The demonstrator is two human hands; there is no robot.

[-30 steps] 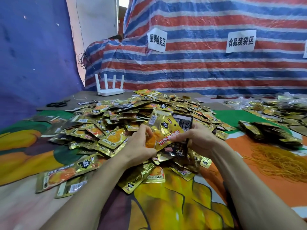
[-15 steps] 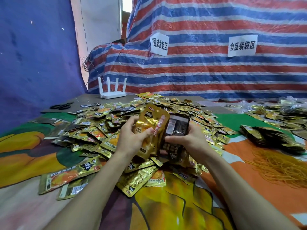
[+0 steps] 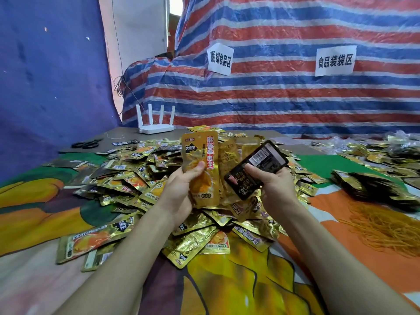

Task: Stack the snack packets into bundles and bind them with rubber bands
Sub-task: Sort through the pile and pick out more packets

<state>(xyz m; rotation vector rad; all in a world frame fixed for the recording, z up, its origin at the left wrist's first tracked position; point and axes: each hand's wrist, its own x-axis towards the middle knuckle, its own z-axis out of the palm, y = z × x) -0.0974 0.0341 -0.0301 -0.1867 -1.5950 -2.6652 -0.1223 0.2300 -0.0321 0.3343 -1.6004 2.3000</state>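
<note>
Both hands have come up from the heap, and the packets are now held higher than a second ago. The left hand (image 3: 179,194) grips a gold packet (image 3: 201,155) upright, fingers curled round it, thumb on its front. More gold packets seem to stand behind it, but this is not clear. The fingers of the right hand (image 3: 276,189) pinch a black packet (image 3: 261,162), tilted, just beside the gold one. Under them the heap of loose packets (image 3: 136,176) lies on the table (image 3: 227,283). To the right lie orange rubber bands (image 3: 384,228) and, beyond these, stacked bundles (image 3: 368,185). A white router (image 3: 155,127) stands at the far edge.
</note>
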